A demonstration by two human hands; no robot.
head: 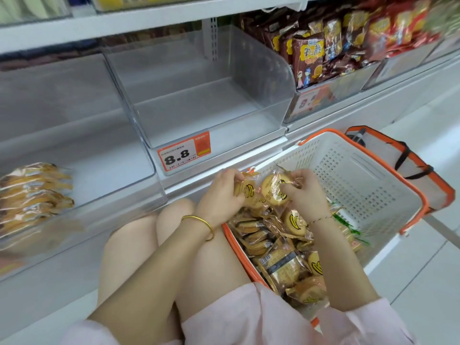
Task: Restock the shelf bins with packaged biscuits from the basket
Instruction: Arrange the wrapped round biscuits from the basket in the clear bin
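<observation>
- Step in hand: gathering stock. Both hands are over the near end of the white basket point(361, 170), at centre frame.
- Left hand point(221, 195): fingers point(230, 176) curled round a small stack of banana-print biscuit packets point(246, 191).
- Right hand point(307, 195): fingers pinching the wrapper of one more banana-print packet point(273, 188), held against that stack.
- Loose biscuit packets point(281, 247): many remain heaped in the basket, lower centre; task judged early.
- Next move, judged: lift the gathered packets up-frame into the clear bin point(261, 70), which holds nothing, above the 8.8 price tag point(184, 154); slippery wrappers call for a firm two-handed hold.
- Left bin point(112, 155): a few golden packets point(32, 195), left edge.
- Right bin point(348, 90): full of brown snack packs point(311, 53), upper right.
- Room: white shop shelving, pale tiled floor point(435, 257).
</observation>
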